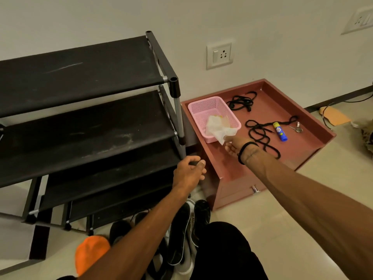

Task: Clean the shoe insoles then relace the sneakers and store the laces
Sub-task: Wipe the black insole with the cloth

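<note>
My right hand (235,145) reaches over the reddish-brown cabinet top (298,145) and pinches a crumpled white wipe (219,128) that hangs over the near corner of the pink basket (203,107). My left hand (188,171) is closed around a small dark object beside the shoe rack's front post. Two black laces lie on the cabinet top, one coiled at the back (242,102), one looped near my right wrist (262,134). Dark sneakers and insoles (181,235) lie on the floor below my arms.
A black multi-tier shoe rack (84,110) fills the left. A blue and yellow tube (279,131) and small scissors (296,128) lie on the cabinet top. An orange cloth (90,251) sits on the floor. A wall socket (219,55) is behind the cabinet.
</note>
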`<state>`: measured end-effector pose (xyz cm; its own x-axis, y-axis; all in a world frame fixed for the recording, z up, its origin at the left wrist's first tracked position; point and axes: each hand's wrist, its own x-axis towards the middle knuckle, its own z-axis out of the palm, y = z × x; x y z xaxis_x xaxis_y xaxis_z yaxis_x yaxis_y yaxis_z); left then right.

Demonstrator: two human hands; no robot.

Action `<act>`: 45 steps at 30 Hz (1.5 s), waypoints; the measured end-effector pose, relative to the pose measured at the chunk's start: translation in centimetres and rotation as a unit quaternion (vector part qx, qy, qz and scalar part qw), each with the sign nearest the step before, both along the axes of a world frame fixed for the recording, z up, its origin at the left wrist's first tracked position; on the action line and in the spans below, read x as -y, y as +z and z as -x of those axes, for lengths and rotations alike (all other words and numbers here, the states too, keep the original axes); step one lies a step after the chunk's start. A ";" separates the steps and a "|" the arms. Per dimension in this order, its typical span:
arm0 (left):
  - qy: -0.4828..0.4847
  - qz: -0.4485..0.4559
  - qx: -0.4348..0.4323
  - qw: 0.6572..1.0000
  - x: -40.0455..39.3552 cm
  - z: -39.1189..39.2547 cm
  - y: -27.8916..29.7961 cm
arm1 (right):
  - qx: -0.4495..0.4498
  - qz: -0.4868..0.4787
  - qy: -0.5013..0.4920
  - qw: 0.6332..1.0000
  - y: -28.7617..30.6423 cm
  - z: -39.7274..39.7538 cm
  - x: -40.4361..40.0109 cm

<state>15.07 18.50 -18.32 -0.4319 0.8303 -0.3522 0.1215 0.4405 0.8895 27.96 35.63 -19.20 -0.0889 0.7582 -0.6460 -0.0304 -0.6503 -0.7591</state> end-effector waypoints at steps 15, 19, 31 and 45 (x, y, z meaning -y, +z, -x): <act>0.070 -0.081 0.075 0.991 9.4 3.7 5.1 | -0.110 -0.163 0.018 0.980 11.9 -0.3 10.5; 0.091 -0.087 0.086 0.988 16.4 4.9 6.0 | -0.138 -0.165 0.131 0.968 11.3 1.2 18.7; 0.042 -0.045 0.177 0.982 31.5 4.7 2.4 | -0.108 -0.089 0.205 0.969 4.5 6.4 34.2; -0.005 -0.080 -0.389 0.918 29.9 1.7 -1.0 | -0.210 0.019 0.081 0.974 2.9 6.5 34.5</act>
